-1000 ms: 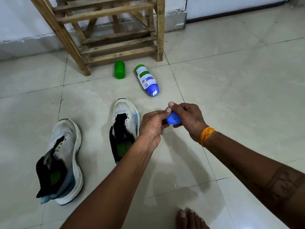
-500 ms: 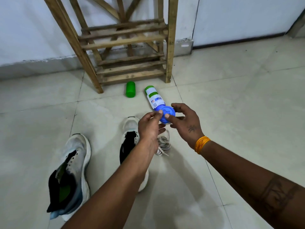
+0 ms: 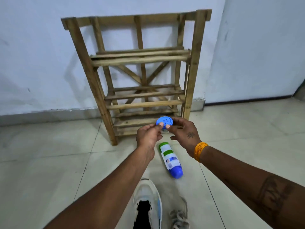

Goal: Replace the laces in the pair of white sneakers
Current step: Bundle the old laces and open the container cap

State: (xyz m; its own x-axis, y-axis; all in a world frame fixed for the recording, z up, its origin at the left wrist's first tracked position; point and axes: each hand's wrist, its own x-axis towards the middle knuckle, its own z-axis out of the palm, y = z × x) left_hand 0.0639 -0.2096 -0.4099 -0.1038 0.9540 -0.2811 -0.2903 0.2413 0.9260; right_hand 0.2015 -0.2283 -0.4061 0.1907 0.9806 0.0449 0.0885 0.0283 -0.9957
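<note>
Progress: early | we see one sneaker (image 3: pixel 147 198) unlaced on floor, loose laces (image 3: pixel 179 216) beside it | left hand (image 3: pixel 147 136) and right hand (image 3: pixel 184 132) both pinch blue cap (image 3: pixel 165 122) | relacing not begun, second sneaker out of view

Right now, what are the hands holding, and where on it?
Both hands, left hand and right hand, pinch a round blue lid by its near rim, thumbs on top.

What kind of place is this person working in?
Probably a bare room in a home: a tiled floor, plain painted walls, and an empty wooden rack, likely for shoes, against the wall.
</note>
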